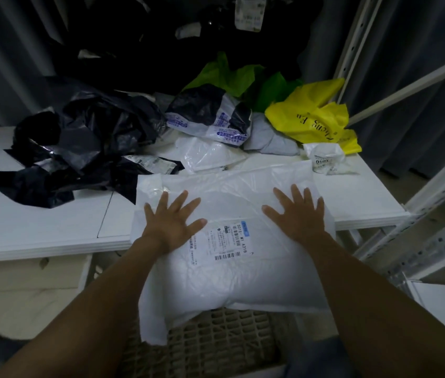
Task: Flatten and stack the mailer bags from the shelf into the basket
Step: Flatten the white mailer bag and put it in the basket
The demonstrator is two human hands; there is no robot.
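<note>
A large white mailer bag [232, 279] with a shipping label lies spread over the front edge of the white shelf [38, 230] and hangs down over the basket [215, 339] below. My left hand [172, 222] presses flat on its left part, fingers spread. My right hand [297, 214] presses flat on its right part, fingers spread too. Further back lie crumpled bags: a black heap [79, 148], a white-and-black printed one [210, 118], a clear white one [207, 154], a yellow one [314, 115] and a green one [235, 77].
A white metal rack upright [357, 45] and its braces stand at the right. A small crumpled white bag [324, 159] lies near the shelf's right end. Dark curtain hangs behind. More dark bags pile at the back [188, 28].
</note>
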